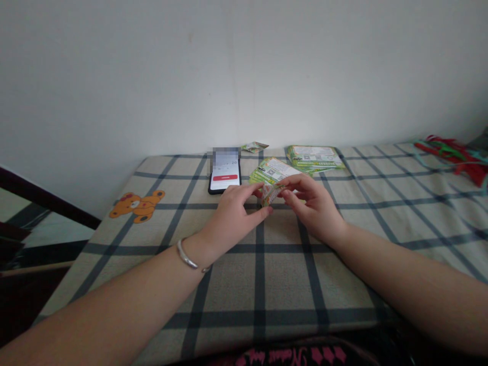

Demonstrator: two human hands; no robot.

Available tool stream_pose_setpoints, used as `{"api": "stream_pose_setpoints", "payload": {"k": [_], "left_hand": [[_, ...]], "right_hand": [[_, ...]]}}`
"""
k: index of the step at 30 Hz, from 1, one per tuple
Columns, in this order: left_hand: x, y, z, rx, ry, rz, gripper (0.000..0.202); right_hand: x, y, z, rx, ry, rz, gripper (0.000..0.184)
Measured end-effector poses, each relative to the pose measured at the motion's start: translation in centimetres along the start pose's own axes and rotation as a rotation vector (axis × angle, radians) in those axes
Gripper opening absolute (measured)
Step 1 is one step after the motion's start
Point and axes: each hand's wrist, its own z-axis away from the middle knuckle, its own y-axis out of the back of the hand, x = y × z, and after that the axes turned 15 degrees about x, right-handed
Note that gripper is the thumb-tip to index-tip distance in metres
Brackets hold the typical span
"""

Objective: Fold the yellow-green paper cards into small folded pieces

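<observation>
Between my two hands is a small folded piece of green-and-white printed paper point(269, 194). My left hand point(238, 211) has its thumb and fingers closed on the paper's left side. The fingers of my right hand point(312, 201) pinch its right edge. Just behind the paper lies a fanned stack of green printed cards point(280, 166), partly covered by my right fingers. A phone point(224, 175) with a lit screen and a red button rests beyond my left hand.
Against the wall sit a folded paper piece point(255, 147) and a second stack of green cards point(315, 156). A bear-shaped cutout point(138, 205) is at the left on the checked tablecloth point(229, 290). Red and green strips point(457, 155) lie at the far right.
</observation>
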Motion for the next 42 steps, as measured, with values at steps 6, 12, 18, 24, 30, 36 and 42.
{"api": "stream_pose_setpoints", "payload": {"k": [6,12,18,24,30,36,42], "left_hand": [[0.0,0.1,0.0,-0.047,0.000,0.027,0.046],[0.3,0.1,0.1,-0.089,0.105,0.123,0.055],[0.1,-0.1,0.2,-0.097,0.104,0.133,0.048],[-0.3,-0.1,0.1,-0.116,0.074,0.167,0.039],[-0.1,0.2,-0.2,-0.116,0.035,0.166,0.032],[-0.1,0.3,-0.3,-0.121,0.045,0.107,0.026],[-0.1,0.5,-0.3,-0.155,0.073,-0.009,0.024]], "right_hand": [[0.0,0.0,-0.1,-0.062,0.047,0.049,0.027],[0.3,0.0,-0.1,-0.074,0.160,0.095,0.028],[0.4,-0.1,0.0,-0.063,0.157,0.079,0.032],[0.7,0.0,-0.1,-0.075,0.176,0.076,0.030],[1.0,0.3,-0.5,-0.078,0.167,0.133,0.030],[1.2,0.4,-0.7,-0.115,0.119,0.190,0.031],[1.5,0.3,-0.8,-0.153,0.073,0.269,0.030]]}}
